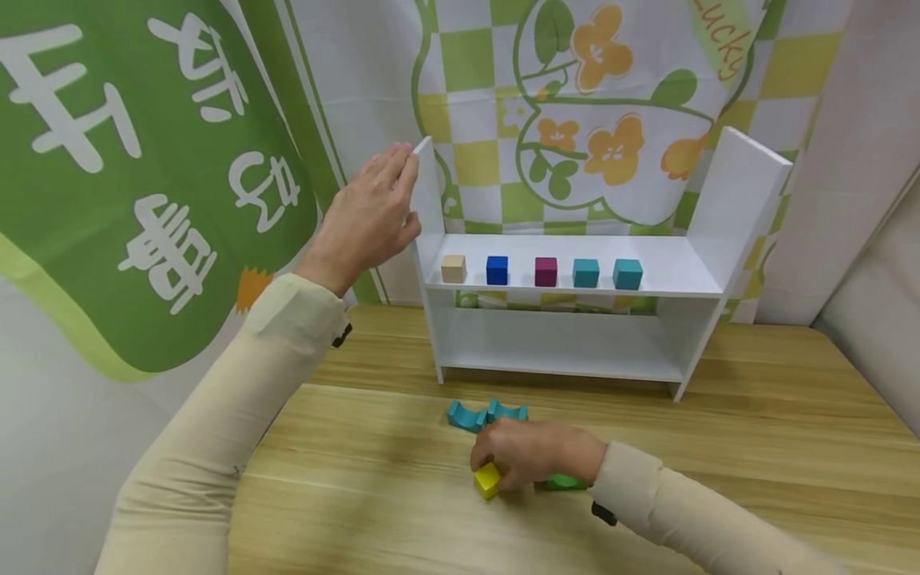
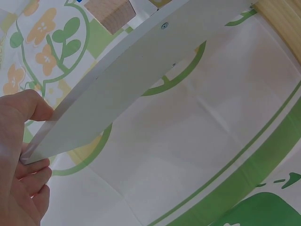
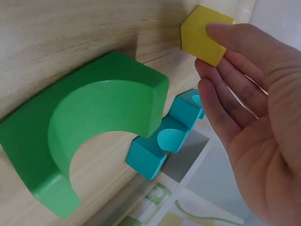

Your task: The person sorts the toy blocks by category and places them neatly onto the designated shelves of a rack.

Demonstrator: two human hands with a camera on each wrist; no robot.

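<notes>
Wooden tabletop [image 1: 776, 447] bears teal arches [image 1: 465, 418] near right hand [image 1: 532, 451] pinching yellow cube [image 1: 486, 480], left hand [image 1: 370, 209] gripping shelf [image 1: 561, 343].

rt wrist cam: yel cube [image 3: 201, 39] partly hid by rt fingers [image 3: 241, 38].

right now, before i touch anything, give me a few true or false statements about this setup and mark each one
1. The left hand grips a side panel of the white shelf, and the right hand pinches the yellow cube. True.
2. The blue cube stands between the tan cube and the magenta cube. True.
3. The shelf's upper board holds just three cubes. False: five cubes stand on it.
4. The green arch and two teal curved blocks are on the table. True.
5. In the head view, the left hand is lower than the right hand. False: the left hand is higher.
</notes>
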